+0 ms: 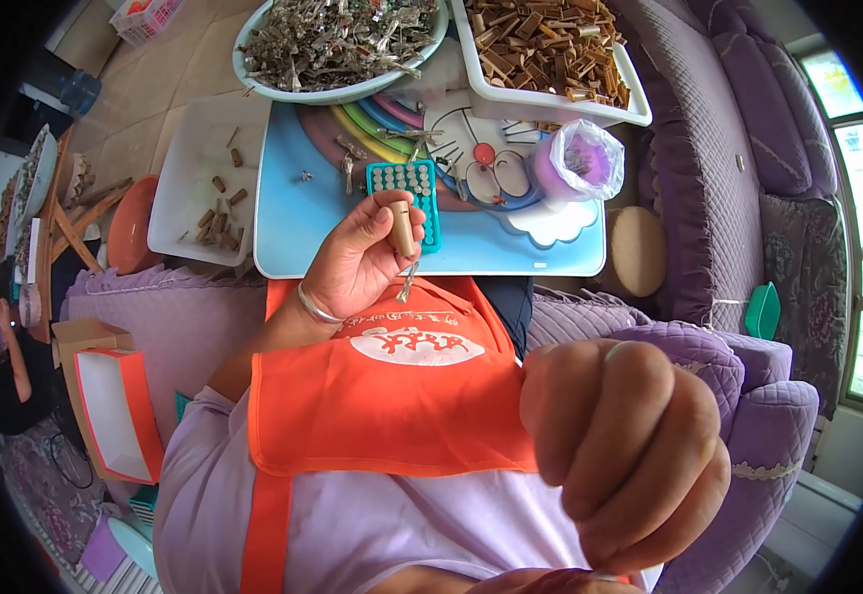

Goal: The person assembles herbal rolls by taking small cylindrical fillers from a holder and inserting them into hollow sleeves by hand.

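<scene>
My left hand (pixel 357 262) is closed around a tan, tube-shaped casing (pixel 402 230) held upright above the near edge of the table. A thin, shiny metal-and-clear piece (pixel 406 285) hangs just below those fingers; whether it is joined to the casing I cannot tell. Close to the camera at the lower right, my right hand (pixel 629 441) is raised with its fingers curled together. Its fingertips are mostly hidden, so anything in them cannot be made out. Behind my left hand lies a teal tray (pixel 429 238) with rows of round grey-topped pieces.
The blue table (pixel 293 238) has a few loose metal pieces (pixel 350 163) on it. Around it are a bowl (pixel 253 79) heaped with shiny parts, a white bin (pixel 550 107) of brown casings, a lined purple cup (pixel 590 168), and a white tub (pixel 179 213) holding several tan casings.
</scene>
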### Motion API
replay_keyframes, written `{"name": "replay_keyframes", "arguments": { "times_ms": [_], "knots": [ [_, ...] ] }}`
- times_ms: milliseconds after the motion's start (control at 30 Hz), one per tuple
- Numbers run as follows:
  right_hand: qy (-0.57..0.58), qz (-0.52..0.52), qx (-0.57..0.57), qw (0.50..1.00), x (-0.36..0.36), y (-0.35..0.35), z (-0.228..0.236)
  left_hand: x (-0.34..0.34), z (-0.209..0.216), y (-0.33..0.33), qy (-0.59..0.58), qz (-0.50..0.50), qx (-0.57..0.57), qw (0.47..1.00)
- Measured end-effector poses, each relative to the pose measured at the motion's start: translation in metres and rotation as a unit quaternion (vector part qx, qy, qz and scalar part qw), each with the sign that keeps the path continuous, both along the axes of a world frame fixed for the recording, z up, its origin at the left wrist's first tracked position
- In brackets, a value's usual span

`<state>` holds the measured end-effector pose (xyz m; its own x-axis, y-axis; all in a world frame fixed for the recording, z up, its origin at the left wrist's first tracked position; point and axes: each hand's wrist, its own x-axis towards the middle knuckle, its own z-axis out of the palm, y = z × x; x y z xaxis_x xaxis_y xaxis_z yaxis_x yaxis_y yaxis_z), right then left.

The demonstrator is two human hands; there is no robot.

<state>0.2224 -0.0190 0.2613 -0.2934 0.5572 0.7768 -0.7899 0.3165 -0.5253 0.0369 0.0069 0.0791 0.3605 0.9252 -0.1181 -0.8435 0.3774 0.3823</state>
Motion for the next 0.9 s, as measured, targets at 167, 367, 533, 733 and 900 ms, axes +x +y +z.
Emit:
{"name": "replay_keyframes", "arguments": {
  "times_ms": [167,367,533,733,900],
  "knots": [
    [-0.163,-0.098,0.086,0.978,0.020,0.049,-0.044,0.002,0.011,-0.008,-0.014,0.001,0.018,1.000],
    [-0.152,-0.126,-0.368,0.909,-0.011,0.051,-0.136,0.001,0.018,-0.009,0.006,-0.006,0.033,0.999],
    [-0.153,-0.074,-0.401,0.900,-0.014,0.056,-0.150,0.004,0.012,-0.006,0.046,0.009,0.034,0.998],
    [-0.179,-0.098,-0.343,0.917,-0.019,0.053,-0.159,0.004,0.009,0.001,0.023,-0.006,0.075,0.997],
    [-0.202,-0.132,-0.264,0.934,-0.018,0.057,-0.166,0.007,0.018,0.000,0.057,0.001,0.026,0.998]
  ]
}}
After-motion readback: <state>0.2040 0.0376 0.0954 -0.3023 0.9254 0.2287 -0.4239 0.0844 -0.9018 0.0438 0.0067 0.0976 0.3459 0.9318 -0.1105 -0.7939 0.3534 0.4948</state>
